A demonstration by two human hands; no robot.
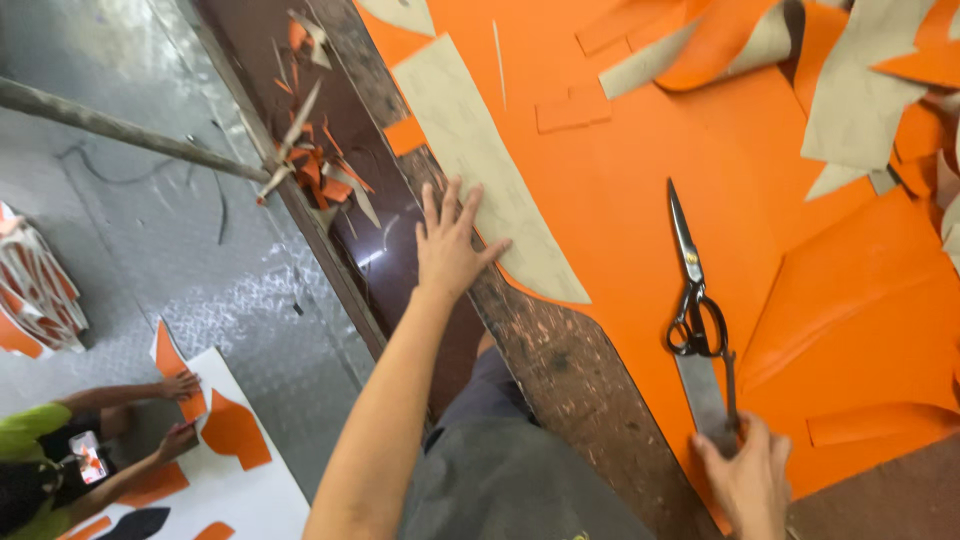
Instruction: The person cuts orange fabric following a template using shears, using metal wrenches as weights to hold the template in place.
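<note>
Left hand (450, 245) lay flat, fingers spread, on the long beige paper pattern (490, 170) mid-frame over the orange leather sheet (620, 190). Right hand (748, 478), lower right, pinched a grey metal ruler (703, 392). Black-handled steel scissors (692, 290) lay unheld just above it, long axis pointing up-frame, nearer the right hand.

Matt orange leather sheet (640, 200), shiny metal scissors (690, 270), worn wooden table (570, 370).

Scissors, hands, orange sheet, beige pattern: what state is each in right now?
Scissors: shut, lying flat on the sheet.
Orange sheet: spread out, partly cut.
Beige pattern: flat, pressed by the left hand.
Right hand: pinching a grey strip.
</note>
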